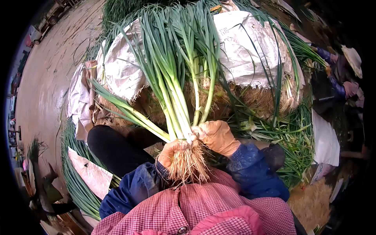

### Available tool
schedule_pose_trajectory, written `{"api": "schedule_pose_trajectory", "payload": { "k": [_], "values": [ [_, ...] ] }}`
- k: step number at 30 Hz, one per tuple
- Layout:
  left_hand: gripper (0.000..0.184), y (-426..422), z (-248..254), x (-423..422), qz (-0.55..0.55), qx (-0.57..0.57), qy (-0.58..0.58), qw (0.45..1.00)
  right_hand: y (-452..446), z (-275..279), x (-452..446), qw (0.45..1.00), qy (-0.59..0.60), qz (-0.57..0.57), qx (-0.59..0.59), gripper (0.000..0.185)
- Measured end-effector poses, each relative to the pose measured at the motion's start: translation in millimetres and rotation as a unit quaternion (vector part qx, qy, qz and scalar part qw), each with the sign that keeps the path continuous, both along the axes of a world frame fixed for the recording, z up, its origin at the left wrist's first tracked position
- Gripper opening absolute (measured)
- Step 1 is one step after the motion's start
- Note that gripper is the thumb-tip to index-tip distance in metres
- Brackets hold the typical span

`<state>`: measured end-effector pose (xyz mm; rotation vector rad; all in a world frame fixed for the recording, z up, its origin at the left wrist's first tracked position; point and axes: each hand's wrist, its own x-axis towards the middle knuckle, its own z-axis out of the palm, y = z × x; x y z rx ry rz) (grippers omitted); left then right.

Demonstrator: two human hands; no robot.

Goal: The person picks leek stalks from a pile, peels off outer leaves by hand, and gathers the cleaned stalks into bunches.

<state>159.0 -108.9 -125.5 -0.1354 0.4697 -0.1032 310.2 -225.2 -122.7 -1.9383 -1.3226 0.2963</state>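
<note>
A bunch of green onions stands upright in front of me, its white stems close together and its pale roots hanging down near my chest. My left hand, in an orange glove, is wrapped round the base of the stems just above the roots. On the right side of the same base, my right hand, gloved too, is closed on the stems. A few stalks lean out to the left of the bunch. White woven sacks lie behind it over a pile of onions with brown roots.
Loose green leaves are heaped at the right. More onions lie at the left under a pale sheet. A co-worker sits at the far right holding onions. Wet ground stretches at the upper left.
</note>
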Motion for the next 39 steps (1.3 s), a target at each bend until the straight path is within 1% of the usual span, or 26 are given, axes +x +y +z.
{"api": "schedule_pose_trajectory", "payload": {
  "k": [2, 3, 5, 7, 8, 9, 12, 13, 15, 17, 19, 20, 21, 22, 23, 25, 27, 28, 29, 31, 32, 33, 34, 36, 37, 39],
  "values": [
    [0.050, -3, -7, -2, 0.014, 0.001, 0.011, 1.000, -8, 25, -11, 0.936, 0.323, -0.027, 0.140, 0.015],
    [0.050, -3, -9, 0, 0.015, 0.008, 0.013, 1.000, -13, 34, -10, 0.852, 0.487, -0.083, 0.173, 0.015],
    [0.051, -4, 4, 5, 0.005, 0.029, -0.003, 1.000, 1, 49, 3, 0.860, 0.453, -0.213, 0.102, 0.009],
    [0.050, -5, 1, 7, 0.013, 0.018, -0.013, 1.000, 25, 2, 9, 0.958, 0.222, -0.175, 0.043, 0.009],
    [0.046, -4, 9, 7, 0.008, 0.047, -0.018, 0.999, 24, 3, 6, 0.974, 0.166, -0.150, -0.038, 0.009],
    [0.046, 1, 7, 5, 0.010, 0.054, -0.018, 0.998, 30, 0, -2, 0.942, 0.284, -0.177, -0.029, 0.009],
    [0.037, 8, -4, -8, -0.036, -0.026, -0.014, 0.999, 15, 32, -19, 0.952, 0.301, -0.047, 0.009, 0.008],
    [0.043, 11, -6, -7, -0.051, -0.033, -0.018, 0.998, 3, 13, -25, 0.950, 0.287, -0.049, 0.111, 0.011],
    [0.052, 2, 2, 5, 0.027, 0.009, -0.073, 0.997, -35, 55, -18, 0.794, 0.586, -0.025, 0.157, 0.016],
    [0.060, 2, -1, 6, 0.031, -0.024, -0.093, 0.995, -75, 61, 9, 0.818, 0.541, -0.072, 0.182, 0.023],
    [0.064, 0, 7, 6, 0.047, -0.053, -0.064, 0.995, -128, 37, 56, 0.891, 0.371, -0.259, -0.021, 0.030],
    [0.072, 2, 0, 5, 0.051, -0.027, -0.077, 0.995, -148, 17, 65, 0.895, 0.363, -0.260, -0.022, 0.030],
    [0.077, 7, -12, 2, -0.012, -0.088, -0.075, 0.993, -166, -4, 70, 0.929, 0.189, -0.312, -0.062, 0.033],
    [0.076, 3, 0, 9, 0.014, -0.048, -0.104, 0.993, -173, -13, 78, 0.933, 0.008, -0.347, -0.096, 0.035],
    [0.075, 0, 13, 11, 0.038, -0.007, -0.121, 0.992, -136, 10, 62, 0.905, 0.283, -0.319, 0.004, 0.031],
    [0.067, -1, 4, 12, 0.007, -0.026, -0.147, 0.989, -67, 23, 28, 0.909, 0.375, -0.183, 0.021, 0.033],
    [0.062, 5, -3, 5, -0.016, -0.002, -0.120, 0.993, -10, -14, -10, 0.874, 0.483, -0.041, 0.005, 0.026],
    [0.060, 6, 11, 2, -0.008, 0.012, -0.094, 0.995, 12, -15, -31, 0.815, 0.563, -0.107, 0.091, 0.023],
    [0.061, 10, 13, -1, -0.004, 0.039, -0.083, 0.996, 21, -20, -29, 0.790, 0.590, -0.090, 0.141, 0.020],
    [0.062, 17, 5, -6, 0.006, 0.058, -0.119, 0.991, 33, -7, -24, 0.727, 0.626, -0.222, 0.172, 0.019],
    [0.064, 16, 0, -8, -0.001, 0.056, -0.117, 0.992, 35, 13, -23, 0.649, 0.699, -0.233, 0.189, 0.020],
    [0.065, 14, -3, -6, -0.009, 0.052, -0.120, 0.991, 40, 13, -19, 0.694, 0.659, -0.239, 0.164, 0.027],
    [0.069, 12, -4, 1, -0.004, 0.070, -0.153, 0.986, 37, -20, -9, 0.820, 0.511, -0.231, 0.117, 0.027],
    [0.071, 9, 3, 8, 0.006, 0.070, -0.147, 0.987, 35, -64, 9, 0.883, 0.375, -0.243, 0.143, 0.028],
    [0.073, 8, 5, 9, 0.019, 0.074, -0.132, 0.988, 37, -67, 17, 0.846, 0.405, -0.268, 0.220, 0.030],
    [0.081, 13, 13, 7, 0.056, 0.039, -0.131, 0.989, 15, -54, 56, 0.799, 0.443, -0.357, 0.196, 0.031]
  ]
}}
